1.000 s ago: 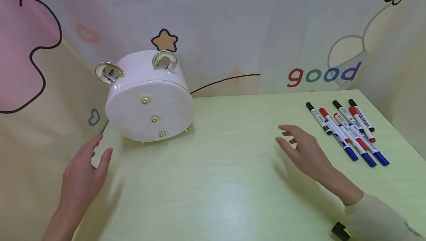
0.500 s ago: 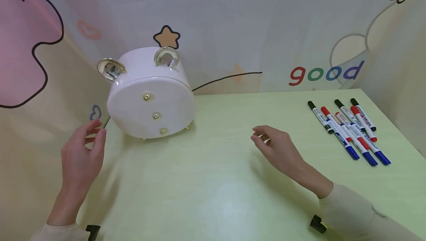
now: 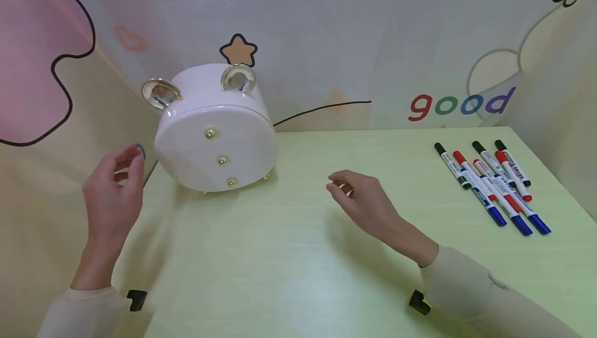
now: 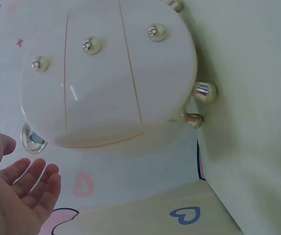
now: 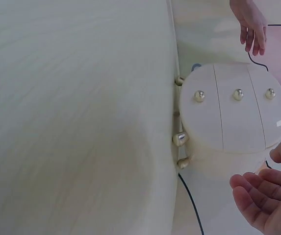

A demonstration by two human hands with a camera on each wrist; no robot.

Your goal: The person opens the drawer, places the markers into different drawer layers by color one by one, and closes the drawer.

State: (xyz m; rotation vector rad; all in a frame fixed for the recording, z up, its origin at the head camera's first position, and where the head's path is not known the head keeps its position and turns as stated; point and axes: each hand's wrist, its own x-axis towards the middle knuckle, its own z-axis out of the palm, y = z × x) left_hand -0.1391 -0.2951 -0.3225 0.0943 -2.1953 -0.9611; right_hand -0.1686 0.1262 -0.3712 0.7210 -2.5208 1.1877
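A white oval box (image 3: pixel 214 149) with three drawer fronts, metallic knobs, shiny ear-shaped rings on top and small feet stands at the table's back left. My left hand (image 3: pixel 113 190) hovers to its front left, fingers loosely bent, holding nothing. Over the middle of the table, to the box's right, my right hand (image 3: pixel 366 200) hangs in the air with bent fingers and nothing in its grasp. Seams between the drawers show on the box (image 4: pixel 101 83) in the left wrist view. Neither hand touches the box in the head view.
Several markers (image 3: pixel 489 187) with black, red and blue caps lie in a loose cluster at the table's right. Behind the table (image 3: pixel 261 255) hangs a printed cloth (image 3: pixel 308 42) with the word "good", and it also runs along the left side.
My right hand has moved left, away from the markers and toward the box. My left hand has risen slightly and its fingers have bent more. The view has shifted a little.
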